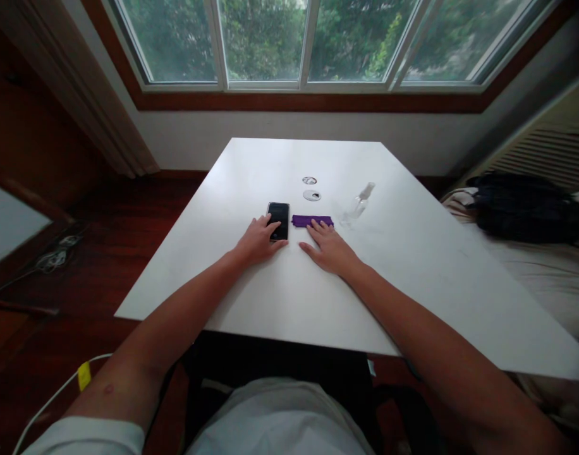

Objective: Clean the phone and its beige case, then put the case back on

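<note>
A black smartphone point(282, 213) lies face up on the white table point(195, 272). My left hand point(260, 240) rests at its left and lower side, fingers spread, some of them over the dark screen. To the right of the phone is a flat, folded purple cloth item point(301, 220), perhaps a pouch. My right hand point(330, 248) lies open with its fingertips on the purple item's right part and its thumb out to the left. Neither hand is closed around anything.
Two small round pieces, an upper disc point(309, 181) and a lower disc point(311, 196), lie beyond the purple item. A clear spray bottle point(360, 202) lies to their right. A black bag point(526, 208) sits on a bed at the right. A window point(265, 44) faces the table.
</note>
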Demonstrator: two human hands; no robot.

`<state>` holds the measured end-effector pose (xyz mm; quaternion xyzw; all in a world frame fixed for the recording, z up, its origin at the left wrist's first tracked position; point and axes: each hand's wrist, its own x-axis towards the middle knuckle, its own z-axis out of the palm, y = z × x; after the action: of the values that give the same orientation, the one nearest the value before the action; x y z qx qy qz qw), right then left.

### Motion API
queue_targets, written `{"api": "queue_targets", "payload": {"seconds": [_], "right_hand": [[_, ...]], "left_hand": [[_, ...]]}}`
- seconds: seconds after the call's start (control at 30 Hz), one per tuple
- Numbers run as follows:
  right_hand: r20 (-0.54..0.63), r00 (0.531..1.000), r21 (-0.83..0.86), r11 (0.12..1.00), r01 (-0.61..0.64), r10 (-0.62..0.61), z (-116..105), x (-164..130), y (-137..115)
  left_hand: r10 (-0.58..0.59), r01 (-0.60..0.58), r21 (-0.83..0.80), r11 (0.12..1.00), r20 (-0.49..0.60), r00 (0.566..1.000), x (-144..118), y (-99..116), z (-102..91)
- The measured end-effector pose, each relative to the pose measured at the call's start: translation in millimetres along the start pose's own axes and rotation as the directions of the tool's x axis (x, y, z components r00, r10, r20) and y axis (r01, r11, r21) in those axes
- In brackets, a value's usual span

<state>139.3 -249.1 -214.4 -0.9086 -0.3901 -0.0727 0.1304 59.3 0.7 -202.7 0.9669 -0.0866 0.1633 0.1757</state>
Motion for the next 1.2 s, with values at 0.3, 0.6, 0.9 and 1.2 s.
{"api": "queue_targets", "payload": {"seconds": [0.3, 0.6, 0.9, 1.2], "right_hand": [[-0.039, 0.999, -0.002, 1.0, 0.021, -0.021, -6, -3, -2], [-0.145, 0.989, -0.084, 0.996, 0.029, -0.041, -14, -35, -32], [-0.02, 0.982, -0.076, 0.979, 0.188, -0.19, -24, -70, -62], [0.028, 0.98, -0.113, 0.973, 0.2, -0.198, -23, -78, -69]], "left_hand": [[0.038, -0.039, -0.049, 0.998, -0.025, 0.999, -4, 9, 0.3], [0.183, -0.178, 0.068, 0.982, -0.085, 0.979, -23, 55, -12.8], [0.207, -0.21, 0.061, 0.976, 0.054, 0.977, -59, 105, -3.1], [0.134, -0.167, 0.177, 0.97, 0.186, 0.973, -70, 101, 2.8]]}}
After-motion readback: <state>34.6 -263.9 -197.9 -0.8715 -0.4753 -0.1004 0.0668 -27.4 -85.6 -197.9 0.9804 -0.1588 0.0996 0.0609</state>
